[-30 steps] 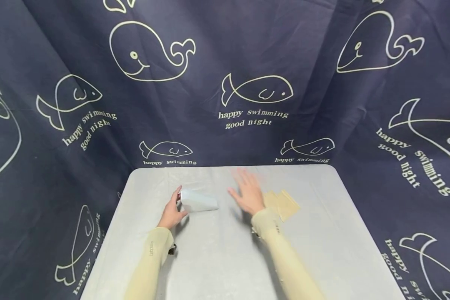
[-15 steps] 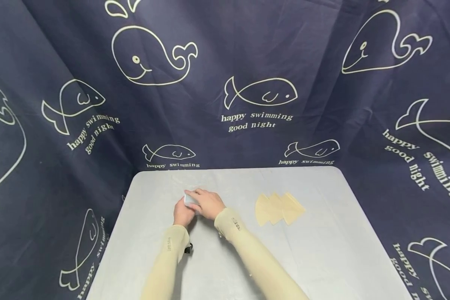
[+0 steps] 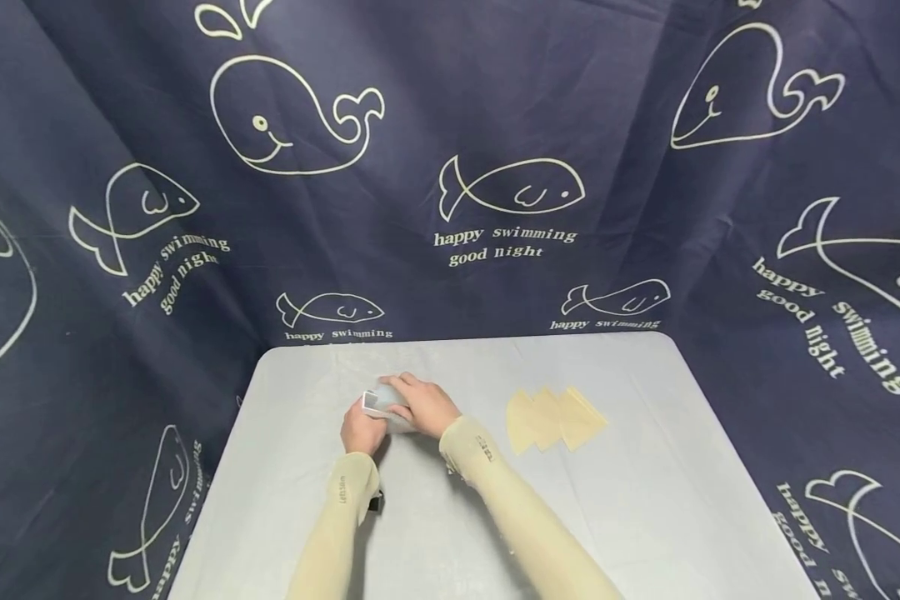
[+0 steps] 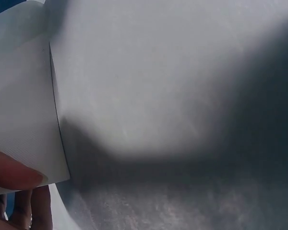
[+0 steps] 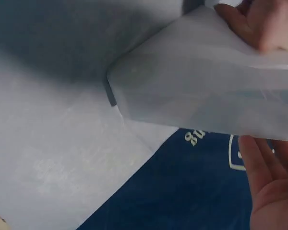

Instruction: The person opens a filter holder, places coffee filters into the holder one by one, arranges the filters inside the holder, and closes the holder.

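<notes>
In the head view, a pale bluish-white box [image 3: 392, 394] with an opening at its near-left end is held above the left part of the table. My left hand [image 3: 363, 431] grips its left end; in the left wrist view the thumb [image 4: 14, 173] lies along its lower edge, fingers beneath. From the other side my right hand [image 3: 426, 405] holds it between thumb and fingers. Long smooth walls of the box [image 5: 192, 86] show in the right wrist view, with the right hand's fingers [image 5: 257, 165] at its edge. The box's inside is mostly hidden.
Three tan, fan-shaped paper pieces [image 3: 546, 418], like cone coffee filters, overlap on the white table [image 3: 645, 517] right of the hands. A navy curtain [image 3: 510, 108] with white whale and fish drawings stands behind and around the table.
The right hand has come left from beside the tan papers to hold the box with the left hand. The box has turned, and its open end now shows to the head camera.
</notes>
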### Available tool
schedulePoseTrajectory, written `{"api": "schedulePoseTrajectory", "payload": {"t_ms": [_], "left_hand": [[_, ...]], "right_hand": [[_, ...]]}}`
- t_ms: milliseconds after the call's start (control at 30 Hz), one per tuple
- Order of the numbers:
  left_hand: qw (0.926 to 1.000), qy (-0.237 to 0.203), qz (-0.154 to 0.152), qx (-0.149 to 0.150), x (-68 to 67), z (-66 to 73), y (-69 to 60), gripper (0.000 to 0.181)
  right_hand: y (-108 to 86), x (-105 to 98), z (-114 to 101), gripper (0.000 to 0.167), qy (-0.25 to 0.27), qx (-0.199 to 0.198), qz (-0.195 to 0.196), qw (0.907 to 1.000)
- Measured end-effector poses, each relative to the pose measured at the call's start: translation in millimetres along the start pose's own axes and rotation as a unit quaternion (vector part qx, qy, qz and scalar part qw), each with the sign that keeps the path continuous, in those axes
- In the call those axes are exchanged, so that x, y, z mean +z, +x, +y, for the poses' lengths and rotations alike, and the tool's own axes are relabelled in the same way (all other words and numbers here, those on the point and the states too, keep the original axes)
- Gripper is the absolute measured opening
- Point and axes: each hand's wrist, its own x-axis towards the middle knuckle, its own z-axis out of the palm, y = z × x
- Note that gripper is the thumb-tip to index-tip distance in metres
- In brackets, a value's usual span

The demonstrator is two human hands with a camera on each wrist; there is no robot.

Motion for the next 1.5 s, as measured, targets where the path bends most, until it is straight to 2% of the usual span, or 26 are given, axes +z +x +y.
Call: {"api": "schedulePoseTrajectory", "payload": {"t_ms": [200,367,467,667,900,1000,1100,1333,1500], "left_hand": [[0.9999,-0.008,-0.001,-0.008,-6.8,1.2,3.3,0.047],[0.9997,-0.01,-0.01,-0.022,-9.3,2.0,3.8,0.051],[0.9996,-0.003,-0.007,-0.027,-9.7,1.2,2.1,0.047],[0.9996,0.003,-0.007,-0.029,-8.3,1.2,-1.3,0.04],[0.9995,-0.003,-0.012,-0.029,-5.8,2.8,-2.8,0.046],[0.9995,0.0,-0.011,-0.03,-5.1,2.5,-2.6,0.047],[0.9995,0.002,-0.014,-0.029,-4.7,2.4,-2.5,0.045],[0.999,0.001,-0.03,-0.032,-3.6,2.0,-5.6,0.049],[0.9992,0.003,-0.027,-0.029,-4.2,0.5,-5.5,0.046]], "right_hand": [[-8.7,-16,17,0.049,0.072,0.023,0.039,0.9964],[-23.7,-24,32,0.044,0.131,0.059,0.069,0.9872],[-34.5,-24,39,0.047,0.171,0.1,0.076,0.9773],[-53.9,-21,50,0.049,0.229,0.18,0.099,0.9515],[-73.3,-13,65,0.037,0.243,0.234,0.152,0.929],[-79.6,-9,68,0.035,0.255,0.255,0.161,0.9189],[-83.1,-8,68,0.035,0.274,0.259,0.164,0.9118],[-89.0,-9,66,0.035,0.287,0.267,0.161,0.906],[-92.2,-17,71,0.039,0.294,0.252,0.143,0.9109]]}}
